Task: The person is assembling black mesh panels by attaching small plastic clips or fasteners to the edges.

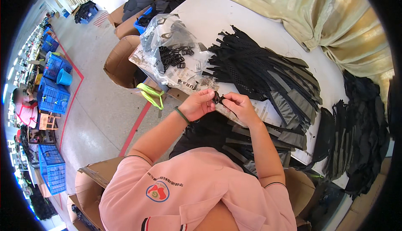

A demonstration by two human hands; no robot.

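My left hand (200, 105) pinches a small black plastic buckle (216, 98) between thumb and fingertips, in front of my chest near the table's edge. Close beside it, my right hand (240, 108) is closed on the end of a black strap (222, 100), which meets the buckle. Whether the strap passes through the buckle is too small to tell. A clear plastic bag (161, 32) lies beyond my left hand, with several loose black buckles (175, 57) in it. Past my right hand, a fanned pile of black straps with grey sections (259, 63) covers part of the white table (217, 7).
Black pieces hang over the table's right end (364, 122). Cardboard boxes (119, 57) stand left of the table, one with a neon yellow strip (151, 95) near it. Blue crates (54, 93) line the far-left floor, where another person (26, 109) sits. Gold curtains (301, 5) hang behind.
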